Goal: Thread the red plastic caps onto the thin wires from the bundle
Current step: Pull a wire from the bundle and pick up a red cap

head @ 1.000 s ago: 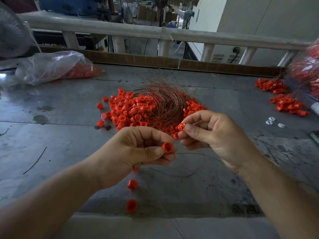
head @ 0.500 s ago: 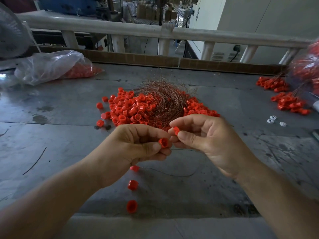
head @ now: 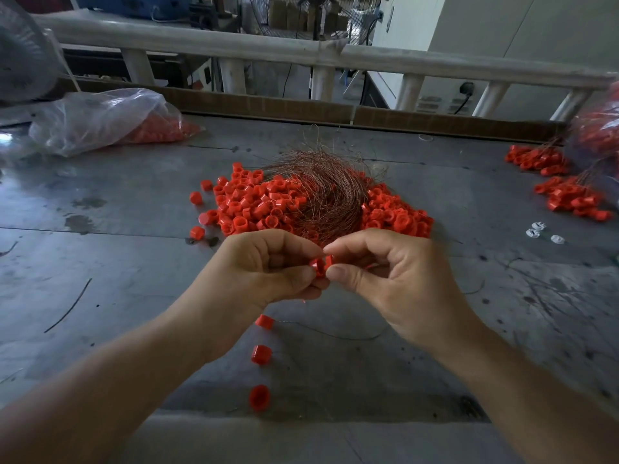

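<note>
A pile of red plastic caps (head: 254, 205) lies on the grey metal table (head: 100, 229), with a bundle of thin copper wires (head: 328, 185) curled over its middle. In front of the pile, my left hand (head: 264, 272) pinches a red cap (head: 316, 266) between thumb and fingers. My right hand (head: 382, 272) pinches a second red cap (head: 329, 260) and holds it against the first. Three threaded caps (head: 261, 354) hang in a line on a thin wire (head: 335, 334) below my left hand.
A clear plastic bag of caps (head: 100, 118) lies at the back left. Heaps of threaded caps (head: 566, 195) and another bag (head: 599, 128) sit at the right. Small white parts (head: 536, 229) lie near them. A loose wire (head: 67, 306) lies left. A railing (head: 301, 51) stands behind.
My right hand has carried its cap from the pile down and left until it meets the cap in my left hand. My left hand has risen slightly.
</note>
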